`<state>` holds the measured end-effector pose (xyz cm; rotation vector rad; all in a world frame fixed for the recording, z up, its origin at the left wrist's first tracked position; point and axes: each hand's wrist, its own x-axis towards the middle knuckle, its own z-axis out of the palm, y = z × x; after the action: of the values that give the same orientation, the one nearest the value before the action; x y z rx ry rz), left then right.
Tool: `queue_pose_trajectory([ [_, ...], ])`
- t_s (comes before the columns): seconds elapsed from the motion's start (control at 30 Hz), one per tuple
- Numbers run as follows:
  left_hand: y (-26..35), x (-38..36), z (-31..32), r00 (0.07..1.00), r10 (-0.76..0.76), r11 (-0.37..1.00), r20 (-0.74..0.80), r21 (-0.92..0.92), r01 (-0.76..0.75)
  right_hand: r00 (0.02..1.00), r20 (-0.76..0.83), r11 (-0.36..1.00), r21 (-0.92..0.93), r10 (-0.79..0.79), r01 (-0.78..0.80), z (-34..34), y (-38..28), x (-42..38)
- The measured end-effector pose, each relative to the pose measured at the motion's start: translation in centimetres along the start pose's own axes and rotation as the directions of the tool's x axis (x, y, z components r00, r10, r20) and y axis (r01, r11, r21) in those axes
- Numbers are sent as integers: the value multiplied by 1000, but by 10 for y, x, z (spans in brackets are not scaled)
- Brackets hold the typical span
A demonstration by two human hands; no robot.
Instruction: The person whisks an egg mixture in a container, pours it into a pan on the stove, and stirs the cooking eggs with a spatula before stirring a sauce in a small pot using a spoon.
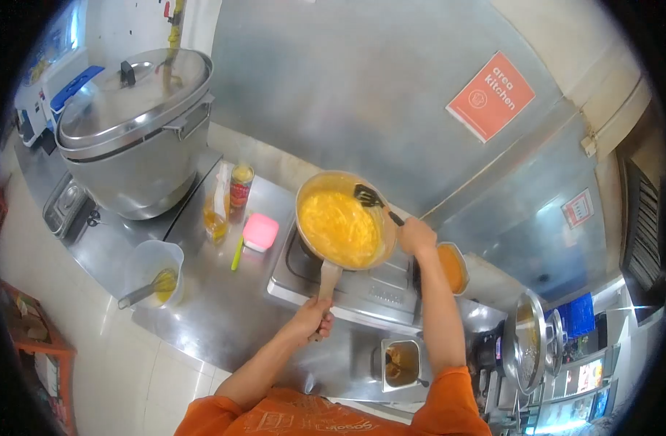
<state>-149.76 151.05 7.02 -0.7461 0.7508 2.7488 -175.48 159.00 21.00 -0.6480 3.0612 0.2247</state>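
A frying pan (388, 254) with a light handle sits on the portable gas stove (289, 280). Yellow egg (340, 225) covers its bottom, with paler wavy streaks across the surface. My left hand (310, 320) is wrapped round the pan's handle, below the pan in view. My right hand (416, 237) grips a black slotted spatula (367, 195), whose head rests at the pan's upper right edge, over the egg.
Left of the stove are a pink-lidded box (260, 232), a bottle (216, 221), a can (240, 190) and a jug (148, 265) with a whisk (145, 291). A large pot (137, 174) stands behind. An orange-filled container (451, 268) and a metal container (400, 365) sit rightward.
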Motion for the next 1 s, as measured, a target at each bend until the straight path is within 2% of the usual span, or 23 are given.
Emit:
queue_pose_trajectory([
  [0.07, 1, -5, 4, 998, 28, 994, -52, 108, -23, 988, -44, 988, 34, -147, 149, 26, 8, 33],
  [0.1, 5, -7, 3, 1000, 17, 991, -4, 129, -17, 986, -51, 987, 37, -157, 159, 30, 5, 39],
  [0.17, 7, -4, 0, 1000, 15, 988, 0, 152, -15, 947, -132, 954, 13, -294, 298, 33, -5, 46],
  [0.2, 8, -4, -1, 1000, -3, 985, 9, 173, 1, 944, -131, 952, 20, -302, 307, 30, -2, 49],
  [0.27, 12, -10, 5, 1000, -8, 985, -16, 173, 11, 845, -206, 856, 55, -494, 514, 16, 4, 49],
  [0.3, 13, -11, 7, 999, -17, 984, -28, 176, 22, 848, -202, 857, 63, -490, 511, 12, 4, 46],
  [0.37, 12, -8, 4, 1000, -11, 986, -15, 166, 14, 762, -177, 777, -27, -623, 629, -5, 8, 31],
  [0.4, 9, -6, 3, 1000, 0, 989, 0, 149, 1, 770, -170, 783, -21, -615, 622, -11, 13, 22],
  [0.47, 11, -11, 6, 1000, -28, 993, 2, 113, 28, 687, -134, 698, -71, -714, 712, -25, 24, 4],
  [0.6, 10, -5, 2, 998, -55, 998, -20, 41, 56, 756, -80, 761, -53, -649, 647, -73, 39, -45],
  [0.7, 11, -7, 1, 996, -93, 995, -8, 22, 93, 834, 26, 834, 40, -551, 550, -105, 48, -81],
  [0.77, 16, -10, 6, 995, -93, 996, -21, 12, 94, 831, 57, 822, -121, -554, 557, -117, 46, -103],
  [0.8, 16, -11, 8, 994, -108, 994, -14, 9, 108, 836, 69, 827, -124, -544, 548, -118, 41, -113],
  [0.87, 17, -12, 9, 996, -75, 997, -43, 24, 76, 871, 128, 789, -377, -474, 485, -110, 25, -136],
  [0.9, 17, -12, 9, 996, -81, 996, -39, 21, 82, 843, 78, 716, -491, -532, 497, -97, 25, -141],
  [0.93, 17, -12, 10, 996, -79, 997, -33, -5, 79, 845, 84, 716, -492, -528, 496, -84, 21, -138],
  [1.0, 15, -13, 10, 996, -82, 996, -26, -27, 81, 899, 114, 704, -583, -424, 406, -54, 12, -130],
])
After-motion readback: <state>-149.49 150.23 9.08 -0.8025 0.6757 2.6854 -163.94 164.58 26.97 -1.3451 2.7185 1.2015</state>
